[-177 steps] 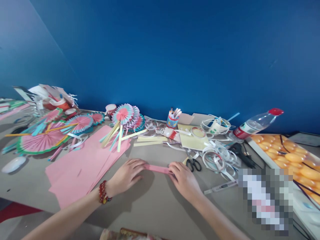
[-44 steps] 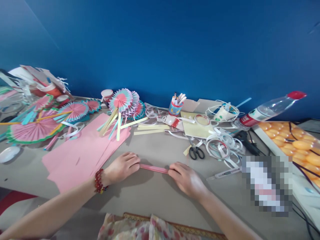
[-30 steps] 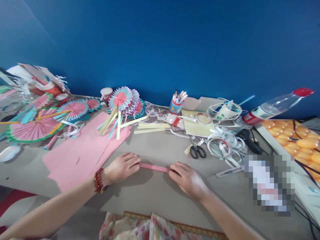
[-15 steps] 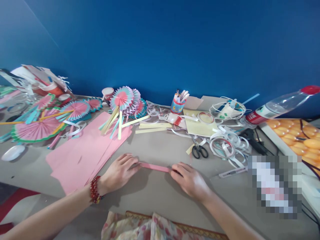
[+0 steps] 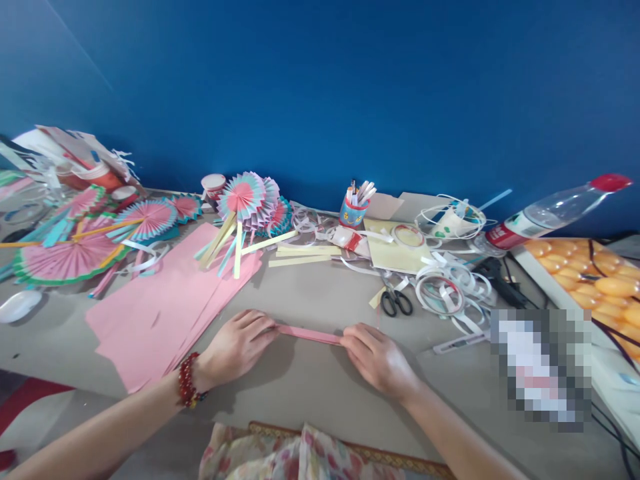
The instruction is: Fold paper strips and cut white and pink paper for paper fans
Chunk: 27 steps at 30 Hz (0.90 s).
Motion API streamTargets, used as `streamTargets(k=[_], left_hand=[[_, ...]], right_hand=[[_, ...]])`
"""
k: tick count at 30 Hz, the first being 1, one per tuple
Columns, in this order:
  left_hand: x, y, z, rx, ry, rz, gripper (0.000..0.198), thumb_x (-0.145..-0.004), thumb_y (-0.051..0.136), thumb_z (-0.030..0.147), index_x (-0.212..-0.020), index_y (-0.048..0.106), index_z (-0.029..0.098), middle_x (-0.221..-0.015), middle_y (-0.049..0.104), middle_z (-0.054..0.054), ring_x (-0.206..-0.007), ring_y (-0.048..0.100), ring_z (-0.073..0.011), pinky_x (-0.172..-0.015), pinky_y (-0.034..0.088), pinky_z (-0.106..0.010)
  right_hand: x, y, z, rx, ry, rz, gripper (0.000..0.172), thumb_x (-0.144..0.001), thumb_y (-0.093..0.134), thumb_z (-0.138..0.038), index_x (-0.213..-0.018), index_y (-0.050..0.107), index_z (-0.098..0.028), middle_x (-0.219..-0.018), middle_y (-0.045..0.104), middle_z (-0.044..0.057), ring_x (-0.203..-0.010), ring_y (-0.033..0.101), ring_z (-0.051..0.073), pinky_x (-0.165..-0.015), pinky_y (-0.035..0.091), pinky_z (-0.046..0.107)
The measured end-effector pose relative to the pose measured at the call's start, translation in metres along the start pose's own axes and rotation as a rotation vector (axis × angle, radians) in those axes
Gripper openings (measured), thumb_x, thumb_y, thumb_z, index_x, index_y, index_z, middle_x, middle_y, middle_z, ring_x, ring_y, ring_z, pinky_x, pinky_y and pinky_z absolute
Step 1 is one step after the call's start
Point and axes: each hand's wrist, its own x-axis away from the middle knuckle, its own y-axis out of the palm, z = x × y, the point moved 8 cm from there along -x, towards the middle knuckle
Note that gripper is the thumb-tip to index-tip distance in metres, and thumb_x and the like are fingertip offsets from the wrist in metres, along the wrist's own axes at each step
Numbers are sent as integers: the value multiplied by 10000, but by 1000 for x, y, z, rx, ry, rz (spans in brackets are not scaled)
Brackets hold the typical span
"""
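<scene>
A narrow folded strip of pink paper (image 5: 310, 334) stretches between my two hands, low over the grey table. My left hand (image 5: 239, 347), with a red bead bracelet (image 5: 188, 380) at the wrist, is closed on the strip's left end. The right end is pinched by my right hand (image 5: 377, 357). My fingertips hide both ends of the strip. Just left of my left hand lie several overlapping pink paper sheets (image 5: 155, 320). Black-handled scissors (image 5: 396, 302) rest on the table beyond my right hand.
Pleated paper fans (image 5: 245, 200) and yellow strips (image 5: 305, 255) lie toward the blue wall. A pen cup (image 5: 353, 212), tape rolls (image 5: 440, 295), a utility knife (image 5: 460, 343) and a plastic bottle (image 5: 550, 212) stand or lie to the right. A white mouse (image 5: 20, 306) sits far left.
The view has shifted slightly, so table items appear a little further left. My right fingers look more closely pressed on the strip's end; both hands stay in nearly the same place.
</scene>
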Motion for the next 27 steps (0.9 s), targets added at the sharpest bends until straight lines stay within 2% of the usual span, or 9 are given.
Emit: streamTargets(k=[8, 14, 19, 27], left_hand=[[-1, -2, 0, -3, -1, -2, 292, -934, 420, 89, -1109, 639, 172, -1054, 645, -94, -998, 584, -220, -885, 499, -369], [0, -1, 1, -16, 6, 6, 280, -936, 433, 79, -1113, 637, 154, -1062, 647, -99, -1014, 583, -226, -894, 497, -377], [3, 2, -1, -33, 2, -4, 279, -942, 441, 93, -1119, 643, 169, -1066, 652, -94, -1021, 589, -228, -893, 499, -381], [1, -1, 0, -48, 9, -1, 265, -945, 441, 102, -1084, 653, 179, -1050, 657, -85, -995, 595, -217, -884, 496, -367]], right_hand=[[2, 3, 5, -51, 17, -67, 228, -902, 439, -73, -983, 619, -187, -952, 631, 73, -855, 594, 178, -759, 497, 285], [1, 0, 3, -58, -34, -109, 207, -918, 441, -108, -984, 621, -186, -957, 619, 82, -845, 570, 178, -769, 488, 298], [0, -4, 1, 24, -41, -75, 220, -954, 441, -126, -950, 646, -203, -916, 644, 66, -820, 582, 167, -735, 485, 266], [3, -5, -3, 74, -95, -33, 219, -976, 462, -140, -980, 674, -198, -938, 683, 59, -851, 602, 159, -768, 496, 263]])
